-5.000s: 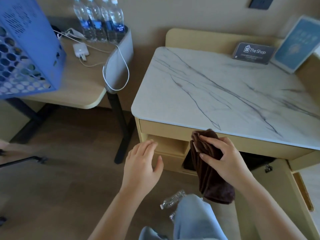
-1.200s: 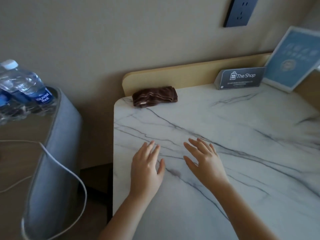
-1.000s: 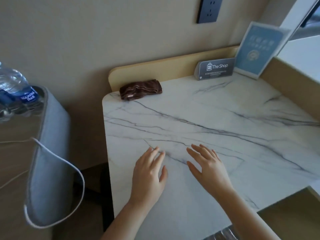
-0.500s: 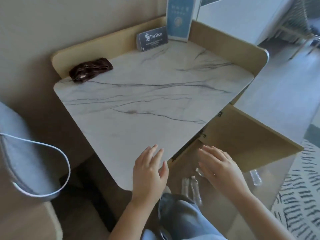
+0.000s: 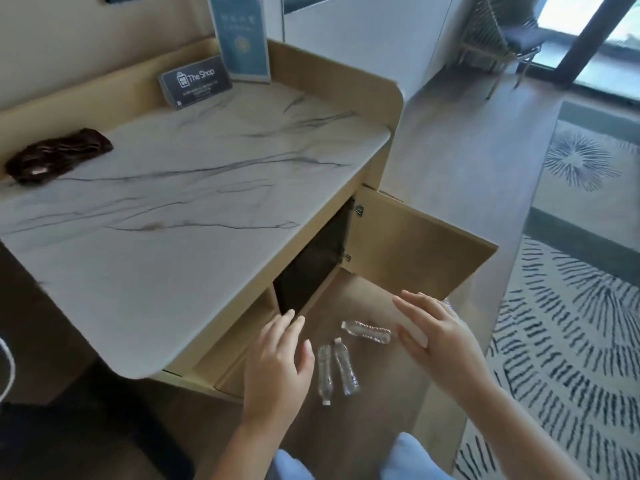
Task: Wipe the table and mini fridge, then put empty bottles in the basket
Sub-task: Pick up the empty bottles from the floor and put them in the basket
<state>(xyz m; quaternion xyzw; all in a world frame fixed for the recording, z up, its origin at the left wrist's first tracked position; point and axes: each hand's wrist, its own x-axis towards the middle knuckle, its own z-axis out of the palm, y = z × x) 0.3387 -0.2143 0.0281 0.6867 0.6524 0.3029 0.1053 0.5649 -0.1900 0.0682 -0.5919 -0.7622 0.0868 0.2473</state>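
Both my hands — left (image 5: 277, 368), right (image 5: 440, 344) — hover empty, grip released, above three bottles (image 5: 341, 367) on the floor before the desk's (image 5: 156, 209) front edge; I'd take one per hand by its middle.

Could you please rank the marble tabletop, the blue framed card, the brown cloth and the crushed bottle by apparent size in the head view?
1. marble tabletop
2. blue framed card
3. brown cloth
4. crushed bottle

The bottle lies farther away on the floor, so its rank is unsure.
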